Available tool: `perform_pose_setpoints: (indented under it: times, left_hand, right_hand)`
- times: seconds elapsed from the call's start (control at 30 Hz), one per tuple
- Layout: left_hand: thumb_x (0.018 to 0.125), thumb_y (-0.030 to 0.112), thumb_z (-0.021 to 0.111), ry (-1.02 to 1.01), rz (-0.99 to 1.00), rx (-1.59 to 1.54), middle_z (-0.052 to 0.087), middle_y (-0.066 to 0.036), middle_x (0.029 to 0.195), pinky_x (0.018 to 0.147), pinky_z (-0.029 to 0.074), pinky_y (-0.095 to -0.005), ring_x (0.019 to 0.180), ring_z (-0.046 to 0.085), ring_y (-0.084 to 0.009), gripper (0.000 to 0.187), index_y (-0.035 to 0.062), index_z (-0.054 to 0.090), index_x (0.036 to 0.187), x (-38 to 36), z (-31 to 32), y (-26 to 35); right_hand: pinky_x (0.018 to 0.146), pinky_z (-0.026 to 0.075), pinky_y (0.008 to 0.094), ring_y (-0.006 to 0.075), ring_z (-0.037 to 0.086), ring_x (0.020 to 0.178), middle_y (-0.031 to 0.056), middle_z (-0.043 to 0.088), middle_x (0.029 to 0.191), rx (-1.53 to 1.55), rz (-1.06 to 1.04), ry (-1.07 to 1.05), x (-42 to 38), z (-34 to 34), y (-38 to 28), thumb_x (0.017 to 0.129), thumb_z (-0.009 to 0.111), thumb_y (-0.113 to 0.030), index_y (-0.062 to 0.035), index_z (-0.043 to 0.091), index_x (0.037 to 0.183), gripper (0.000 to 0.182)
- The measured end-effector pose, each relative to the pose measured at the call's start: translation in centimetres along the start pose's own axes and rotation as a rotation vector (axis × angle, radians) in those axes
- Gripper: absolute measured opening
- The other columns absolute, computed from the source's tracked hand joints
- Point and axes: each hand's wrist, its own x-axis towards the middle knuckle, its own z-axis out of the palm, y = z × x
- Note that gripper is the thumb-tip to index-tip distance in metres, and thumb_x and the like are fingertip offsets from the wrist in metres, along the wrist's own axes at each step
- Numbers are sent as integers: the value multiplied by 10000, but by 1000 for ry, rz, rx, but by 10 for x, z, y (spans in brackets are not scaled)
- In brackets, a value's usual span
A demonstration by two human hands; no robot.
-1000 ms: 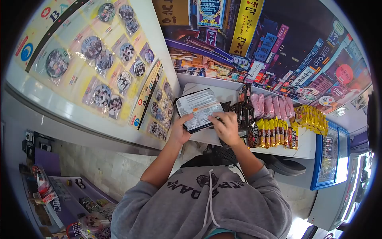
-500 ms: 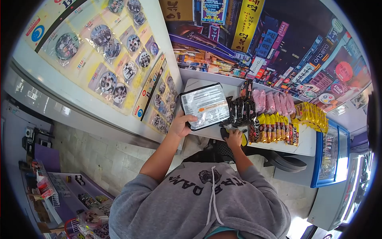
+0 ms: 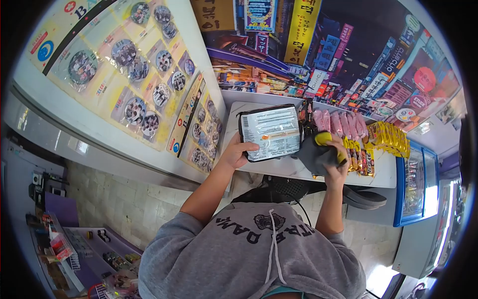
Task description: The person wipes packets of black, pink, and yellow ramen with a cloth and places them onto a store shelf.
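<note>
While your left hand grips the black-edged noodle pack by its lower left corner, back side facing you, your right hand at 3 o'clock of it closes around a grey cloth and a yellow object, above the white counter.

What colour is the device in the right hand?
Dark grey with yellow trim, seen in the head view: device, right hand.
</note>
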Motion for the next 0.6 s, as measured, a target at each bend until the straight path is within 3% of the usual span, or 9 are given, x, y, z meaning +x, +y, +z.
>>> perform_pose_setpoints:
  times: [0.1,0.17,0.2,0.27,0.33,0.43,0.57,0.6]
  left_hand:
    - [678,-113,586,-93,-25,-12,540,-162,1168,914,445,-396,1076,543,-278,597,-14,415,1242,9,18,-1]
    - [721,-67,592,-180,21,77,529,-130,1190,930,431,-379,1079,540,-248,582,9,402,1266,12,20,-2]
    - [762,-22,575,-171,30,106,518,-122,1205,932,429,-373,1085,535,-235,550,21,390,1279,8,29,1]
    - [866,109,511,-124,71,282,486,-112,1239,928,431,-354,1104,515,-203,477,28,352,1308,6,38,4]
    - [875,117,498,-155,53,238,484,-110,1243,927,430,-347,1108,510,-198,466,21,350,1307,15,40,8]
    - [872,111,506,-187,114,182,480,-100,1250,915,431,-319,1096,512,-179,454,-5,370,1288,27,52,19]
    - [804,47,593,-247,265,246,526,-94,1200,901,427,-319,1059,534,-175,470,-15,428,1240,35,61,34]
    - [777,10,610,-243,291,342,534,-98,1189,902,425,-326,1054,538,-180,490,-19,432,1233,36,63,33]
  right_hand:
    - [955,349,428,365,447,1162,213,458,1255,-137,-253,-268,11,38,-10,679,600,-155,-64,630,1050,383]
    - [1002,295,462,353,368,1253,183,407,1328,-201,-235,-518,8,71,-17,570,569,-7,-126,604,1129,572]
    - [1016,271,471,345,337,1275,123,384,1368,-398,-315,-574,4,85,-16,541,567,-1,-147,558,1192,668]
    - [1007,276,475,339,327,1282,92,377,1380,-563,-354,-517,8,97,-22,544,575,0,-153,540,1210,684]
    - [939,315,474,321,307,1296,34,365,1400,-793,-450,-406,18,98,-18,556,639,-41,-172,510,1237,706]
    - [845,335,456,313,306,1296,32,372,1394,-843,-537,-373,41,99,-21,547,710,-121,-184,507,1239,724]
    - [973,286,461,325,280,1315,35,375,1397,-807,-510,-271,62,100,-23,602,664,-46,-172,488,1265,697]
    - [1031,230,468,324,271,1320,65,386,1388,-688,-497,-132,72,98,-12,658,580,15,-152,476,1277,650]
